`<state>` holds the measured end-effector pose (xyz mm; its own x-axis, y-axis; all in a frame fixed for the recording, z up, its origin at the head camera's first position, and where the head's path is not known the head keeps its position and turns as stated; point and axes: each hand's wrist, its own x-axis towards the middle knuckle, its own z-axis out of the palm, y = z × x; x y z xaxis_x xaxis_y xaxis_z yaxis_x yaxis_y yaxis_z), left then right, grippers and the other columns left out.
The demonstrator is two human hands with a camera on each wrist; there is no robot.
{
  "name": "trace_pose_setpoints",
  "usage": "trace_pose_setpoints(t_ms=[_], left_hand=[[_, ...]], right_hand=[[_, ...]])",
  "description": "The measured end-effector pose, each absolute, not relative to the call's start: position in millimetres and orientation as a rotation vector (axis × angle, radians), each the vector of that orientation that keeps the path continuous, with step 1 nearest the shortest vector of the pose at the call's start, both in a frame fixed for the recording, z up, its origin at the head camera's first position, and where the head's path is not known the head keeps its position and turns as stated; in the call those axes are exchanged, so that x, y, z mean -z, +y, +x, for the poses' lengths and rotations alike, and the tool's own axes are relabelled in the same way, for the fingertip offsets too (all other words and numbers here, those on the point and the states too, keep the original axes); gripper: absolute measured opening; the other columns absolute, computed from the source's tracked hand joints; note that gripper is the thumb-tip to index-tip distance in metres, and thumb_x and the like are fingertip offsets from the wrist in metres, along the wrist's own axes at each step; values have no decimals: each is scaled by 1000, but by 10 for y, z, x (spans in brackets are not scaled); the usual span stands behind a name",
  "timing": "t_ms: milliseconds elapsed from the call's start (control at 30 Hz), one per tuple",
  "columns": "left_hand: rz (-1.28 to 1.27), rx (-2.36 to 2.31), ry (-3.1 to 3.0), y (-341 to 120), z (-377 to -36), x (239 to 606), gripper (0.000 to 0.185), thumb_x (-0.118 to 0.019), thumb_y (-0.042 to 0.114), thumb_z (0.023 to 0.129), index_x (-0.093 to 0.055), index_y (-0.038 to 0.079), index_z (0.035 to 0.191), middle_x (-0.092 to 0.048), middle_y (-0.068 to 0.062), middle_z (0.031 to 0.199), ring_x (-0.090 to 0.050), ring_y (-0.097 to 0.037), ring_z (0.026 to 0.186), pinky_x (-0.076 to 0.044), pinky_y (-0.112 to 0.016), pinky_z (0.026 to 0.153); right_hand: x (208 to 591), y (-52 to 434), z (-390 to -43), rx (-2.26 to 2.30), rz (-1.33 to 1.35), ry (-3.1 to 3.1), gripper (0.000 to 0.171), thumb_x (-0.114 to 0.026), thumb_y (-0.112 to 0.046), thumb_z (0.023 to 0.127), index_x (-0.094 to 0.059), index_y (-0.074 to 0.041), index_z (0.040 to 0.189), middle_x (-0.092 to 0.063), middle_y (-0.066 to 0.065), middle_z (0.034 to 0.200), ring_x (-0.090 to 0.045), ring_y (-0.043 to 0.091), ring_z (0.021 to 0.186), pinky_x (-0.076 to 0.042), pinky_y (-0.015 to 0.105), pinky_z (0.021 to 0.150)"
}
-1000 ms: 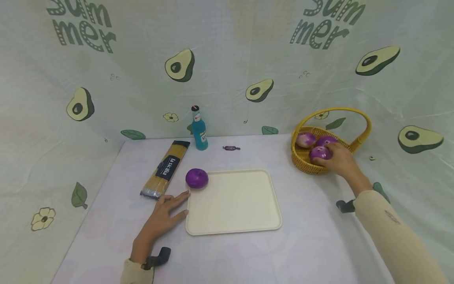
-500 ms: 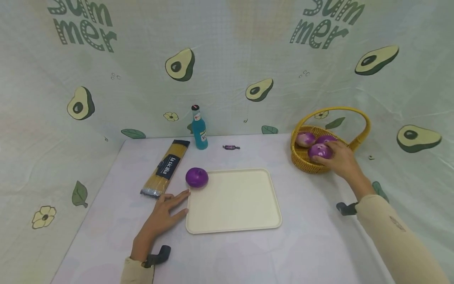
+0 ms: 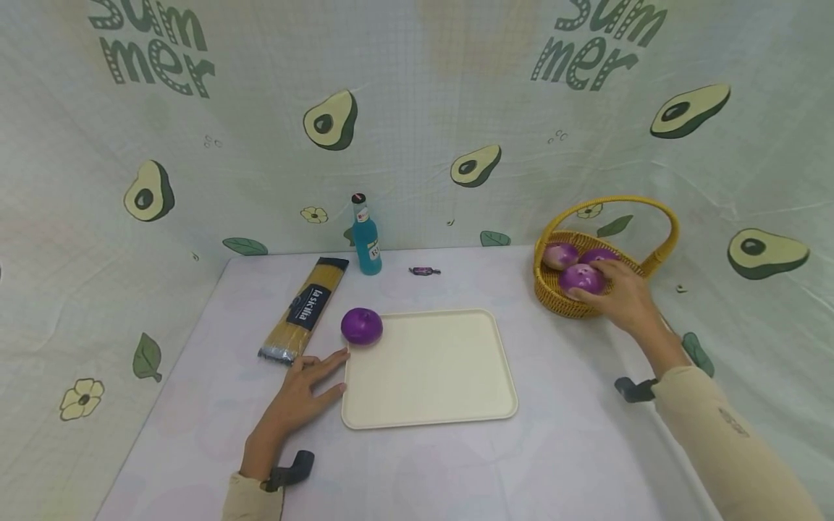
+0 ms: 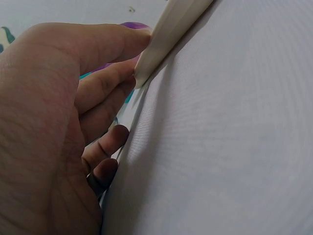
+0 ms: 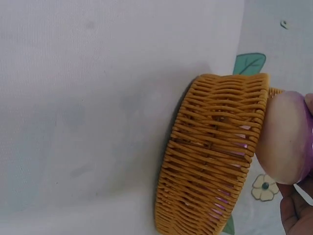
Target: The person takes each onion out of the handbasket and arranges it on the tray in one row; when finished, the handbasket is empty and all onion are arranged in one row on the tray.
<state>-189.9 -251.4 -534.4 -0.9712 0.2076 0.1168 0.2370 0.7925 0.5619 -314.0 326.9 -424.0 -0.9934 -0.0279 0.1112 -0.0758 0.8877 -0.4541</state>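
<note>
Right hand (image 3: 622, 297), reaching over the front rim of the woven yellow basket (image 3: 554, 293), curled around the nearest purple onion (image 3: 582, 278), fingers wrapped over its top and far side; in the right wrist view, onion (image 5: 286, 139) raised level with the basket's rim (image 5: 210, 156), a fingertip visible beneath it. Two more purple onions (image 3: 562, 255) left in the basket behind the gripped one, under the arched handle (image 3: 612, 204). Basket at the far right of the table, near the avocado-print backdrop.

Left hand (image 3: 296, 398) laid flat on the pale tablecloth (image 3: 195, 405), fingers spread and relaxed, fingertips touching the left edge of the cream tray (image 3: 456, 405); in the left wrist view, hand (image 4: 54, 127) resting palm down, fingers (image 4: 105, 88) against the tray's rim (image 4: 166, 34). Nothing gripped.

Another purple onion (image 3: 361, 326) seated just off the tray's far left corner, touching or nearly touching the rim, just beyond the left fingertips. Packet of spaghetti (image 3: 305, 310) lying diagonally to the left of that onion. Blue bottle (image 3: 366, 235) upright behind it near the backdrop, a small wrapped sweet (image 3: 424, 271) to the bottle's right, well apart from the tray.
</note>
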Motion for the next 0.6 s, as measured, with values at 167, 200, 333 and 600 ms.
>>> trace_pose_setpoints(t_ms=[167, 200, 333, 600], left_hand=[[-388, 912, -2922, -2527, -1902, 5356, 58, -65, 49, 94, -51, 33, 147, -47, 16, 150, -37, -14, 110, -39, -49, 94], [-391, 919, -2917, -2532, -1903, 5359, 58, -65, 49, 93, -51, 33, 147, -47, 17, 149, -37, -14, 109, -38, -48, 94], [-391, 910, -2915, -2538, -1909, 5375, 58, -65, 51, 93, -51, 34, 147, -47, 17, 149, -37, -14, 110, -38, -47, 93], [-384, 917, -2914, -2542, -1906, 5378, 58, -65, 51, 93, -51, 35, 147, -47, 18, 149, -36, -13, 109, -38, -47, 93]], right_hand=[[4245, 3222, -3108, -709, 101, -2928, 95, -71, -59, 86, -38, 3, 150, -28, 33, 153, -24, 56, 138, -25, 73, 103], [4249, 3214, -3103, -708, 109, -2918, 94, -72, -58, 86, -39, 3, 149, -30, 33, 152, -25, 56, 137, -26, 73, 103], [4251, 3180, -3068, -725, 107, -2911, 95, -71, -58, 86, -38, 2, 150, -30, 33, 153, -25, 54, 139, -25, 73, 104], [4258, 3119, -3020, -763, 90, -2877, 93, -71, -57, 87, -36, 0, 152, -29, 31, 155, -25, 52, 140, -29, 72, 102]])
